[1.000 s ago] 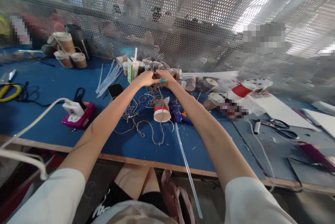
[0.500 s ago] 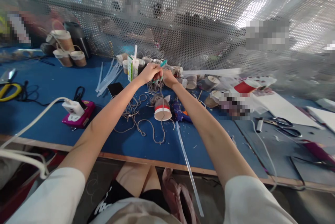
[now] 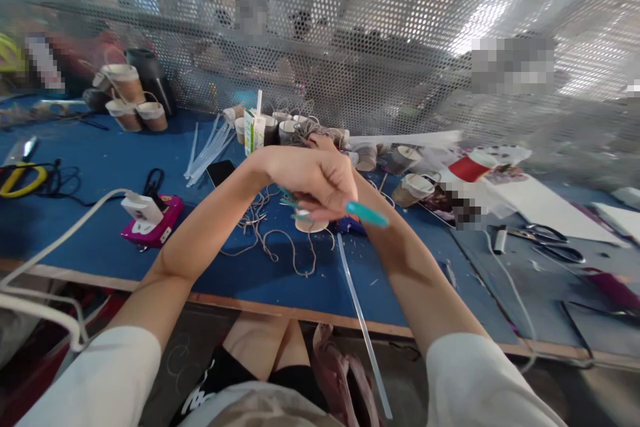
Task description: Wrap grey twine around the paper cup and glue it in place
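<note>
My left hand (image 3: 320, 177) is raised over the middle of the table, its wrist bent and fingers curled. Long teal nails show on it, the thumb's pointing right; what the fingers hold, if anything, is hidden. Farther back, my right hand (image 3: 323, 141) is closed at a bundle of grey-brown twine (image 3: 310, 128), partly covered by my left hand. Below my left hand stands a paper cup (image 3: 311, 225), mostly hidden. Loose twine (image 3: 287, 234) trails over the table beside it. A blue glue gun (image 3: 353, 225) with a long clear glue stick (image 3: 361, 320) lies under my right forearm.
Twine-wrapped cups (image 3: 287, 128) and a drink carton (image 3: 254, 134) stand at the back, before a perforated metal screen (image 3: 325, 47). Clear glue sticks (image 3: 207, 157), a phone (image 3: 220, 172) and a magenta power block (image 3: 150, 230) lie left. Scissors (image 3: 545, 240) lie right.
My left hand has come away from the twine toward me and to the right, now covering the cup and part of my right forearm. My right hand has stayed near the twine.
</note>
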